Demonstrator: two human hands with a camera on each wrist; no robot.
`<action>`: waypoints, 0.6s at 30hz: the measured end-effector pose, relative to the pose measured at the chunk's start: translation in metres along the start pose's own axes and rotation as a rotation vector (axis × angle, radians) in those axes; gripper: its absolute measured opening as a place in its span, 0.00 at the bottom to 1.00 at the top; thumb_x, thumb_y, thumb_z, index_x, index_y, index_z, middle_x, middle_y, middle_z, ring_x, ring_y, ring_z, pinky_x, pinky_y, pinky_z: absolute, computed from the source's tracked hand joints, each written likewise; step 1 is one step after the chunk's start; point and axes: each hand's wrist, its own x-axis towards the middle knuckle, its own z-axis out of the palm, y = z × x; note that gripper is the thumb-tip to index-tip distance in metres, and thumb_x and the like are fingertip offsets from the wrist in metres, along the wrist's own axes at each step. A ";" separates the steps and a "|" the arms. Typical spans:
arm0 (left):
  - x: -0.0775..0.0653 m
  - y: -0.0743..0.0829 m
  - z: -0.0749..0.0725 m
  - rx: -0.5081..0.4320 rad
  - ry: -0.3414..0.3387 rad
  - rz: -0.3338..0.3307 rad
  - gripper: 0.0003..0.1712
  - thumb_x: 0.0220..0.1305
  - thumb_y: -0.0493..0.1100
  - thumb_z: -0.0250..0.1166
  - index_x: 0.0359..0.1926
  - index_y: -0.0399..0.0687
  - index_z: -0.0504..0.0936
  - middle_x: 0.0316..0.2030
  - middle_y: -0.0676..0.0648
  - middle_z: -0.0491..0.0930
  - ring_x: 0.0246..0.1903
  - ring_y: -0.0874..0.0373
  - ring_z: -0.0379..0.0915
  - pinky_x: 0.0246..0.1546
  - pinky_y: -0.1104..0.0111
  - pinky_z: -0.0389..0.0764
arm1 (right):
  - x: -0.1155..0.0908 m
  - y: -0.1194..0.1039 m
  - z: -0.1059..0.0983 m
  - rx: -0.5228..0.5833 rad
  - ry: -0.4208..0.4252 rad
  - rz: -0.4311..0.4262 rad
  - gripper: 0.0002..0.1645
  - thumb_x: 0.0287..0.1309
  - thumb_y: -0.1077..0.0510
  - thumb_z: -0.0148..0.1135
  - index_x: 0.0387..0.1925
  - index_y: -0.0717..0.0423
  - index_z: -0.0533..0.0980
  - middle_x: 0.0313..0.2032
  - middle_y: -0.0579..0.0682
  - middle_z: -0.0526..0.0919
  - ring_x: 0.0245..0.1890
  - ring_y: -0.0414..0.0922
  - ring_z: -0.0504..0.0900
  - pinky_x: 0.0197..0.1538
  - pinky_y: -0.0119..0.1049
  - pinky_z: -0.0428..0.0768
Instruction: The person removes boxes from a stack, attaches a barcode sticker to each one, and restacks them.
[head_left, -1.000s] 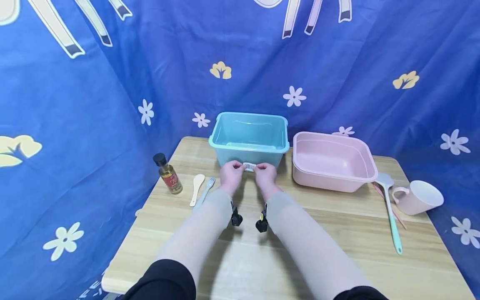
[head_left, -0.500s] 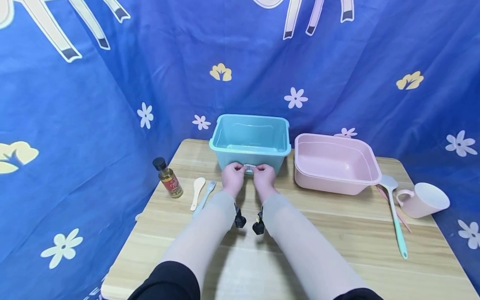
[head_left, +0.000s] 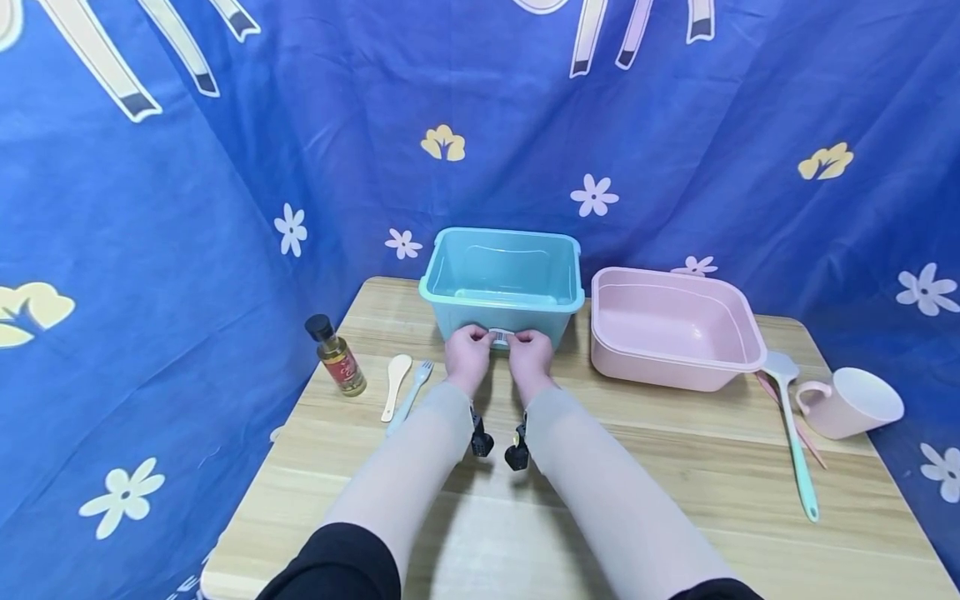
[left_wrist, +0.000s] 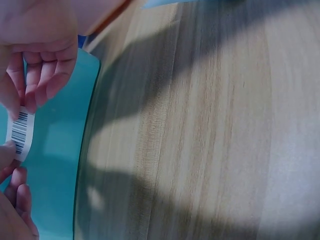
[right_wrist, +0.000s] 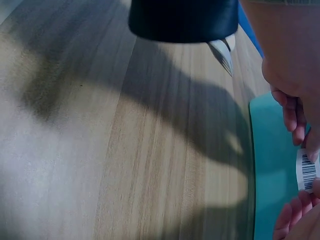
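Note:
A white barcode label [head_left: 501,337] lies at the front wall of a turquoise plastic bin [head_left: 502,307]. My left hand [head_left: 467,358] pinches the label's left end between thumb and fingertips. From the other side my right hand [head_left: 530,360] pinches its right end. The left wrist view brings the printed bars of the barcode label [left_wrist: 19,132] up close, between the two sets of fingertips. In the right wrist view the barcode label [right_wrist: 308,171] overlaps the turquoise wall, with a hand above and a hand below it.
A pink bin [head_left: 667,367] stands right of the turquoise one. Beyond are a spatula [head_left: 797,442], a thin pink stick [head_left: 812,446] and a pink mug [head_left: 851,403]. A capped bottle [head_left: 340,360], a white spoon [head_left: 396,385] and a pale blue fork [head_left: 412,393] are on the left.
The head view has shifted slightly, so the table things appear a little lower. Both hands keep their pinch on the label at the bin's front wall.

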 end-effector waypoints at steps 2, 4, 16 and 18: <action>0.000 -0.001 0.000 -0.005 -0.001 -0.001 0.08 0.62 0.46 0.70 0.31 0.47 0.86 0.31 0.50 0.82 0.37 0.52 0.76 0.42 0.60 0.75 | 0.000 0.001 0.001 0.002 -0.001 0.001 0.06 0.59 0.60 0.69 0.33 0.60 0.83 0.33 0.53 0.82 0.39 0.52 0.79 0.48 0.44 0.76; 0.001 -0.002 0.000 -0.008 0.001 -0.001 0.08 0.63 0.46 0.70 0.31 0.47 0.86 0.31 0.50 0.82 0.37 0.52 0.76 0.42 0.60 0.75 | 0.000 0.001 0.001 0.001 -0.001 0.001 0.07 0.59 0.59 0.69 0.33 0.60 0.82 0.33 0.53 0.82 0.39 0.52 0.79 0.47 0.44 0.76; 0.004 -0.005 0.005 -0.044 0.024 0.001 0.09 0.62 0.47 0.70 0.32 0.47 0.85 0.31 0.51 0.82 0.36 0.53 0.76 0.42 0.60 0.75 | 0.003 0.000 0.004 0.004 0.001 -0.018 0.07 0.61 0.59 0.67 0.35 0.60 0.82 0.33 0.53 0.83 0.37 0.50 0.80 0.45 0.43 0.78; 0.004 -0.005 0.005 -0.046 0.024 0.002 0.09 0.62 0.47 0.70 0.32 0.47 0.86 0.31 0.51 0.82 0.36 0.53 0.76 0.42 0.60 0.75 | 0.004 0.000 0.004 0.001 0.006 -0.023 0.07 0.60 0.59 0.67 0.35 0.60 0.82 0.33 0.53 0.83 0.37 0.50 0.80 0.45 0.43 0.78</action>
